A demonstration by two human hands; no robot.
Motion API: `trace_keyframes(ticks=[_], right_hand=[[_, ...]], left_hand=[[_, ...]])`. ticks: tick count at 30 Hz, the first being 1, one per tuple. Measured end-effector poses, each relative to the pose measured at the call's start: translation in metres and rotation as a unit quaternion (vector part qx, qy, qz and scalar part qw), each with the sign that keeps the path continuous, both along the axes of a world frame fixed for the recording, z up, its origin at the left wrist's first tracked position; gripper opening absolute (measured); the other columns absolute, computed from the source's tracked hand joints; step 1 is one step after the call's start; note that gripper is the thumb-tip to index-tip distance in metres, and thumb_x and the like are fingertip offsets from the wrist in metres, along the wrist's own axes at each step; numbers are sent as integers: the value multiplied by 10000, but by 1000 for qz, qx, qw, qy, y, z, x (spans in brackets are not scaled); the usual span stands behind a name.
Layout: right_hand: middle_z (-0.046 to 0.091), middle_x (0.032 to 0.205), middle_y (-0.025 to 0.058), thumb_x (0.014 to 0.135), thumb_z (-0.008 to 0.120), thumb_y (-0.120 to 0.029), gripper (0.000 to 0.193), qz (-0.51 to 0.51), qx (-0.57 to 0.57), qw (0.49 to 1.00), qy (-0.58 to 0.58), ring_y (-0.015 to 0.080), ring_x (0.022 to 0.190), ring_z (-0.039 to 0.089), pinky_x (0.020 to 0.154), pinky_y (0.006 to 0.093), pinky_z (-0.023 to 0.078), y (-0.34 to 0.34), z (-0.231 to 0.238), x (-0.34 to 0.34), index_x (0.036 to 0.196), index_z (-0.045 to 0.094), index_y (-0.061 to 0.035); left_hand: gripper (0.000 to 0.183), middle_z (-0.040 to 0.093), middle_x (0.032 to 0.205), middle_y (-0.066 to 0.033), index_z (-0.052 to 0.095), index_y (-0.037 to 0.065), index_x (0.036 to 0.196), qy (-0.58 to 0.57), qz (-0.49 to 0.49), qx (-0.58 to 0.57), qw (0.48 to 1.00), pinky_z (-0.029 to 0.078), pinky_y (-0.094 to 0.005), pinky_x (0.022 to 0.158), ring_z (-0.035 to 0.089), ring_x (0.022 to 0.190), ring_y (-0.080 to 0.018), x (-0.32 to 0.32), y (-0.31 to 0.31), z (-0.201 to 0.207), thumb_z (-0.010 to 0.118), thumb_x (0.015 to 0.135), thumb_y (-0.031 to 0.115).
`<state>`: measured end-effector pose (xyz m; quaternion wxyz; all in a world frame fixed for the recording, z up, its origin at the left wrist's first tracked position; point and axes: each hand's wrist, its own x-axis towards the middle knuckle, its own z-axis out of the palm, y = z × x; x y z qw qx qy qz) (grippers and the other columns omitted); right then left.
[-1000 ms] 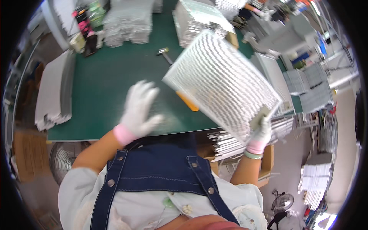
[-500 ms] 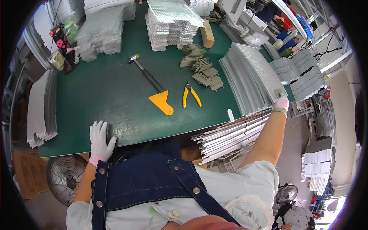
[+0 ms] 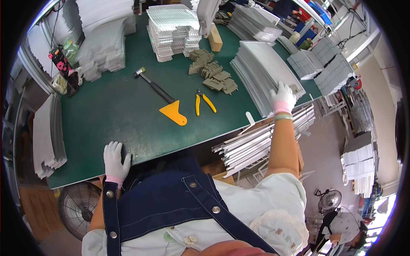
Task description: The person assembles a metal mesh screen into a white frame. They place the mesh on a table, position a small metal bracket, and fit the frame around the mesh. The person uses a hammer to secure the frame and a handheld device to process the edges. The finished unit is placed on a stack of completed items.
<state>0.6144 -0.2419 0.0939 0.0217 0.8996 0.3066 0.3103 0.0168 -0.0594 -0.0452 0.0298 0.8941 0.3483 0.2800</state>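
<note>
My left hand (image 3: 116, 161), in a white glove with a pink cuff, lies on the front edge of the green table (image 3: 128, 109), fingers stretched and thumb apart. It holds nothing. On the right, my gloved right hand (image 3: 282, 96) rests with fingers extended on top of a stack of thin grey-white panels (image 3: 256, 85), near its front end. Between the hands lie a yellow plastic scraper (image 3: 175, 113), a hammer (image 3: 156, 87) with a dark handle, and yellow-handled cutting pliers (image 3: 206, 102). Grey-green plastic pieces (image 3: 220, 82) are piled just behind the pliers.
Tall panel stacks (image 3: 173, 36) stand at the back, beside a wooden block (image 3: 215, 39). Another stack (image 3: 48, 132) borders the left edge. White strips (image 3: 256, 141) stick out below the table front at right. A floor fan (image 3: 79, 209) stands lower left; another person (image 3: 344, 228) is lower right.
My right hand has moved left and inward from the outer front corner of the panel stack onto its top. The left hand keeps its place on the table edge. The view has shifted slightly.
</note>
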Motion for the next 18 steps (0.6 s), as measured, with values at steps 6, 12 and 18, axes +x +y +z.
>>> trace_keyframes(ticks=[6, 12, 18], right_hand=[[677, 1068, 82, 947, 521, -227, 181, -20, 21, 1000, 9, 262, 1039, 653, 859, 448, 503, 4, 2, 12, 1094, 606, -164], [678, 1138, 122, 942, 532, -278, 218, -54, -18, 991, 124, 351, 960, 680, 822, 506, 522, -1, 18, 26, 1089, 636, -153], [660, 1086, 138, 908, 597, -299, 260, 143, 95, 970, -174, 334, 1001, 642, 839, 465, 514, -9, 0, 8, 1061, 626, -91]], left_hand=[[459, 558, 1216, -230, 538, -20, 1184, -15, -12, 31, 999, 345, -550, 1067, 493, 1187, -447, -1, 2, -6, 699, 799, 171], [445, 558, 1213, -233, 549, -20, 1165, -14, -5, 29, 999, 335, -557, 1073, 489, 1194, -444, -1, 3, -7, 701, 802, 186], [424, 565, 1224, -227, 572, -17, 1173, -16, -30, -44, 998, 326, -539, 1100, 486, 1224, -431, -2, 5, 2, 691, 803, 151]])
